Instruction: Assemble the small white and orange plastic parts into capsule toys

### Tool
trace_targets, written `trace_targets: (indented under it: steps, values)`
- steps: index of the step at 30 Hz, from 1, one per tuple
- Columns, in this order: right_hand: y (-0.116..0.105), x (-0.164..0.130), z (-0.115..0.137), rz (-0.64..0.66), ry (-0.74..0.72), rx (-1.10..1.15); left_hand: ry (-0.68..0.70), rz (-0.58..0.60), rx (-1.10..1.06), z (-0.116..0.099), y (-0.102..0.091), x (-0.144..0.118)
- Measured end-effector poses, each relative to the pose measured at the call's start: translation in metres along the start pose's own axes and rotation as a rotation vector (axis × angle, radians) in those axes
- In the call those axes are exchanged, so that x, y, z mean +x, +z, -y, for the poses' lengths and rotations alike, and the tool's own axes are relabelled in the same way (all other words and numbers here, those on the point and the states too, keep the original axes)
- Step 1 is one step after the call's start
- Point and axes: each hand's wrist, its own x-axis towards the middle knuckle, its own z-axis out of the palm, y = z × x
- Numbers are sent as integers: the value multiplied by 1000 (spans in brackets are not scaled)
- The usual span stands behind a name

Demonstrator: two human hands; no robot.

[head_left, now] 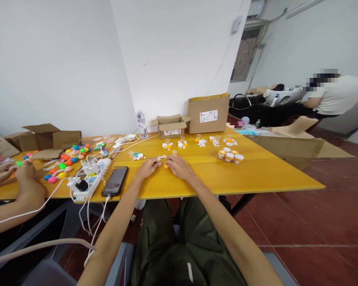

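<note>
Both forearms reached over the yellow surface (256, 174), left hand (147, 167) and right hand (180, 167) pinching a small orange piece (166, 165) between them, near the phone (115, 180).

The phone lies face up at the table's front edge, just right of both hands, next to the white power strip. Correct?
Not quite: the head view shows the phone left of both hands, not right. It does lie at the table's front edge beside the power strip.
</note>
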Motion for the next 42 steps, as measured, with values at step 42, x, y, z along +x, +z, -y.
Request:
trace_targets:
  steps: [42]
  values:
    - [1, 4, -2, -140, 211, 394, -67, -117, -333, -23, 29, 13]
